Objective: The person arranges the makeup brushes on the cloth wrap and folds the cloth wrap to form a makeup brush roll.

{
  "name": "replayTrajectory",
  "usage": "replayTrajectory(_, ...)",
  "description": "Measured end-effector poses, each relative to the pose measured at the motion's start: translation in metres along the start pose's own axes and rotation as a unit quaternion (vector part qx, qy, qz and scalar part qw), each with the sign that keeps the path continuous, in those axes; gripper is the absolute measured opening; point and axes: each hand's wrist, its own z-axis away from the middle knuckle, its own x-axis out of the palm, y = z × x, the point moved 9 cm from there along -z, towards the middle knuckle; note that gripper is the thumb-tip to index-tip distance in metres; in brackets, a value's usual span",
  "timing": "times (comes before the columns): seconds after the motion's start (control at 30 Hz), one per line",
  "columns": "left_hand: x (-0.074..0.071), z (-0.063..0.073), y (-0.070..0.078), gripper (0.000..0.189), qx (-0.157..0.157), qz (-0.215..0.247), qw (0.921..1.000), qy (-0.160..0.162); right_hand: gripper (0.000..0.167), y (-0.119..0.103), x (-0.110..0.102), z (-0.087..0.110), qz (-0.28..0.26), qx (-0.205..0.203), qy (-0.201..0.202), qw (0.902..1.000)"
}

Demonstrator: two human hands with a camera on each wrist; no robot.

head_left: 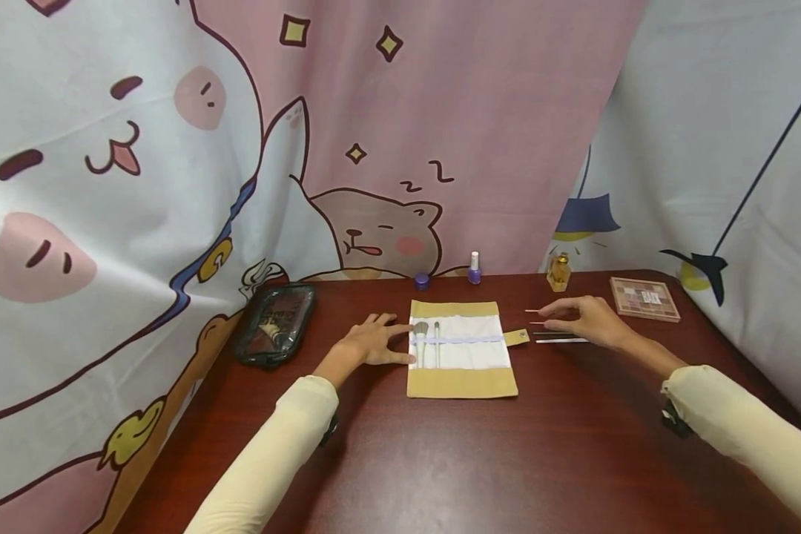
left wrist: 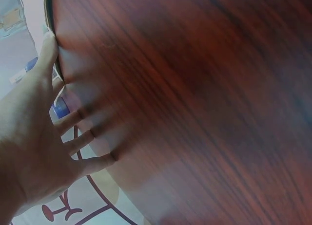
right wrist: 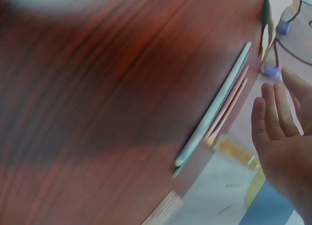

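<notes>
A makeup-brush roll (head_left: 463,383), tan with a white inner panel, lies unrolled mid-table in the head view. Tucked under its elastic band are a wide-headed brush (head_left: 420,345) and a slimmer brush (head_left: 437,345). At the roll's left edge rests my left hand (head_left: 371,343), fingers spread, thumb touching the edge. My right hand (head_left: 590,322) hovers over several thin sticks right of the roll, holding nothing. In the right wrist view a whitish stick (right wrist: 214,105) and a pink stick (right wrist: 229,101) lie side by side on the table, apart from the fingers.
A black clear-topped pouch (head_left: 277,324) lies at left. Along the back stand a small purple jar (head_left: 422,281), a purple nail polish bottle (head_left: 475,271) and a golden bottle (head_left: 559,274). An eyeshadow palette (head_left: 644,299) lies at back right. Patterned curtains hang behind the table.
</notes>
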Motion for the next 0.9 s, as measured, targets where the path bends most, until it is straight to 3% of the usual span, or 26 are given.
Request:
replayTrajectory(0.47, 0.001, 0.001, -0.001, 0.083, -0.001, -0.003, 1.0000, -0.002, 0.021, 0.048, -0.039, 0.040, 0.046, 0.002, 0.029, 0.9985)
replayTrajectory(0.7, 0.000, 0.001, -0.001, 0.083, 0.000, -0.002, 1.0000, -0.001, 0.020, 0.065, -0.046, 0.056, 0.068, -0.027, 0.046, 0.9963)
replayTrajectory(0.9, 0.000, 0.002, 0.000, 0.083, 0.000, -0.001, 1.0000, -0.001, 0.021, 0.078, -0.042, 0.061, 0.078, 0.013, 0.021, 0.9966)
